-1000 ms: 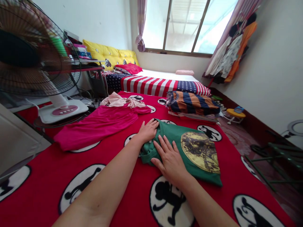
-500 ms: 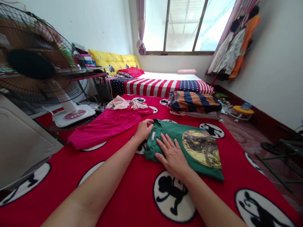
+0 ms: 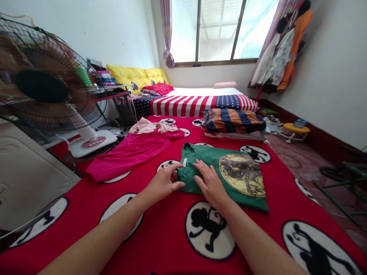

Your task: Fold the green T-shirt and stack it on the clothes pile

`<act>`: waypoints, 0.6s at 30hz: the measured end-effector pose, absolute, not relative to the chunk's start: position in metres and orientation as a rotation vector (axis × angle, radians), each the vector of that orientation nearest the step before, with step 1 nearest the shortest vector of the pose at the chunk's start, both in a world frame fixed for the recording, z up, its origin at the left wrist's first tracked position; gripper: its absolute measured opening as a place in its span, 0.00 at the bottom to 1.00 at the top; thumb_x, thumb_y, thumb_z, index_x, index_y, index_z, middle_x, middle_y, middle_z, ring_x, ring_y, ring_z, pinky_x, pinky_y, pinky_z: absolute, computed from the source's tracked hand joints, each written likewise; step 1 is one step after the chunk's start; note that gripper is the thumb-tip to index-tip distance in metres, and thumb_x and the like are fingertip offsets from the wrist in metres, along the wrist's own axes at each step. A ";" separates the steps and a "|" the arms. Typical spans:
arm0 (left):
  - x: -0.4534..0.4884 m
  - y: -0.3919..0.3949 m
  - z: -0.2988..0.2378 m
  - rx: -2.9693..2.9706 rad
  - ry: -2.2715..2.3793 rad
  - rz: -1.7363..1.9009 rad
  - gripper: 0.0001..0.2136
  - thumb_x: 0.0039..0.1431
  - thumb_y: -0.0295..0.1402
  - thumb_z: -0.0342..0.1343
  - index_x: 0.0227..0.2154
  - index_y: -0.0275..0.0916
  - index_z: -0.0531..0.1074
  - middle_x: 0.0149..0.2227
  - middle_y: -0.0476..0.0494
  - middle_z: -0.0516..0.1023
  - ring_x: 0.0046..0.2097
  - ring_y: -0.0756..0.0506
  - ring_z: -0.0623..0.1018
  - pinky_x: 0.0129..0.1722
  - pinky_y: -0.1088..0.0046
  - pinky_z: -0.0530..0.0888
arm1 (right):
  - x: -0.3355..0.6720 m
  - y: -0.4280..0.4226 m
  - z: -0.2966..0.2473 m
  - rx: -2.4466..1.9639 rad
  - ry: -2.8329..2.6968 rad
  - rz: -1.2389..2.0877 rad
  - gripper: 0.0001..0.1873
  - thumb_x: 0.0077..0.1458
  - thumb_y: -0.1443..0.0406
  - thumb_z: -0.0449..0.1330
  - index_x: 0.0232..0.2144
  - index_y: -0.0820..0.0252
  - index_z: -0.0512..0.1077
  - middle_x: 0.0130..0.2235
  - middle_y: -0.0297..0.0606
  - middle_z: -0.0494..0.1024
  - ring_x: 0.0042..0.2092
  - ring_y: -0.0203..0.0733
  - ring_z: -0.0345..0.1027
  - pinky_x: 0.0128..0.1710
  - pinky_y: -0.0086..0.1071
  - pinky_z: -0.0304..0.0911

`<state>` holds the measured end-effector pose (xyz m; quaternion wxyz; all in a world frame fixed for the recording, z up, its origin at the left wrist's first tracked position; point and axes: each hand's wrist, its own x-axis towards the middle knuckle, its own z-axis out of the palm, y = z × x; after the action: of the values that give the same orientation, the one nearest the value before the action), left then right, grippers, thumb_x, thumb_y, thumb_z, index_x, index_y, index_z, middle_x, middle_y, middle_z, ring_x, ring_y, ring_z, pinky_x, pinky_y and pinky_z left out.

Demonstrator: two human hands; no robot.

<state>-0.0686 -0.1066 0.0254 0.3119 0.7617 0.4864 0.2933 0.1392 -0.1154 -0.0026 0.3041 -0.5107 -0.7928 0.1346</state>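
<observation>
A folded green T-shirt [image 3: 212,152] with a round yellow print lies on the red blanket [image 3: 160,236], its collar and white tag toward the left. My left hand [image 3: 166,179] is at the collar end, thumb and fingers apart with a gap between them, nothing visibly held. Resting on the shirt just right of the collar is my right hand [image 3: 210,183], palm down, fingers stretched out. Left of the shirt lies a bright pink garment [image 3: 137,149], with a pale pink cloth [image 3: 153,125] at its far end.
A stack of folded clothes [image 3: 233,122], striped orange and navy on top, sits at the blanket's far right. An electric fan [image 3: 41,86] stands at the left. Behind is a bed with a flag-patterned cover [image 3: 183,105]. A yellow stool [image 3: 295,128] is on the floor at right.
My left hand has come nearer along the collar edge and its fingers have spread from the pinch-like pose. My right hand stays on the shirt. The view has shifted slightly.
</observation>
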 end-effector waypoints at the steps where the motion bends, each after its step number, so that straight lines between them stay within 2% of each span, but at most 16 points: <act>1: -0.068 -0.108 0.028 1.988 1.274 0.796 0.23 0.48 0.34 0.64 0.49 0.39 0.70 0.24 0.55 0.65 0.26 0.52 0.68 0.26 0.77 0.65 | 0.140 -0.115 -0.003 -1.323 -2.064 0.375 0.23 0.62 0.63 0.47 0.58 0.60 0.62 0.64 0.42 0.60 0.66 0.43 0.49 0.65 0.51 0.40; 4: -0.069 -0.112 0.039 1.801 1.185 0.824 0.22 0.50 0.36 0.62 0.48 0.38 0.68 0.22 0.57 0.64 0.23 0.53 0.69 0.24 0.78 0.67 | 0.143 -0.115 -0.004 -1.225 -1.946 0.403 0.21 0.62 0.64 0.48 0.55 0.60 0.65 0.62 0.44 0.64 0.63 0.44 0.56 0.64 0.50 0.44; 6: -0.071 -0.113 0.043 1.637 1.132 0.810 0.22 0.51 0.39 0.60 0.48 0.38 0.66 0.21 0.58 0.65 0.21 0.51 0.71 0.23 0.76 0.69 | 0.145 -0.114 -0.003 -1.170 -1.860 0.392 0.17 0.61 0.65 0.49 0.51 0.60 0.69 0.58 0.45 0.69 0.59 0.44 0.61 0.61 0.46 0.52; 9: -0.073 -0.112 0.038 1.535 1.181 0.719 0.20 0.50 0.39 0.59 0.44 0.36 0.67 0.19 0.57 0.66 0.19 0.49 0.73 0.20 0.76 0.69 | 0.145 -0.113 -0.001 -1.154 -1.817 0.327 0.10 0.58 0.67 0.52 0.36 0.59 0.73 0.45 0.43 0.75 0.48 0.44 0.67 0.51 0.39 0.62; 12: -0.076 -0.110 0.029 1.645 1.317 0.522 0.13 0.50 0.36 0.57 0.38 0.35 0.71 0.18 0.55 0.67 0.18 0.49 0.72 0.18 0.77 0.67 | 0.144 -0.113 -0.001 -1.206 -1.888 0.249 0.05 0.53 0.70 0.56 0.28 0.59 0.72 0.36 0.39 0.73 0.41 0.43 0.66 0.44 0.37 0.63; 14: -0.076 -0.109 0.032 1.861 1.411 0.400 0.10 0.49 0.34 0.57 0.34 0.37 0.74 0.20 0.53 0.70 0.21 0.49 0.73 0.20 0.76 0.67 | 0.142 -0.114 -0.001 -1.251 -1.938 0.213 0.05 0.51 0.72 0.58 0.28 0.59 0.71 0.35 0.38 0.72 0.41 0.43 0.65 0.44 0.36 0.61; 18: -0.056 -0.102 0.062 2.350 1.629 0.292 0.06 0.46 0.32 0.61 0.30 0.40 0.78 0.29 0.46 0.77 0.34 0.43 0.77 0.32 0.70 0.72 | 0.139 -0.115 -0.001 -1.299 -1.984 0.188 0.06 0.50 0.74 0.58 0.29 0.60 0.71 0.36 0.38 0.72 0.41 0.43 0.63 0.44 0.36 0.60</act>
<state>-0.0556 -0.1016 0.0619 0.1331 0.8103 0.5617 0.1007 0.1394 -0.1149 -0.0009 0.3723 -0.5067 -0.7742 0.0733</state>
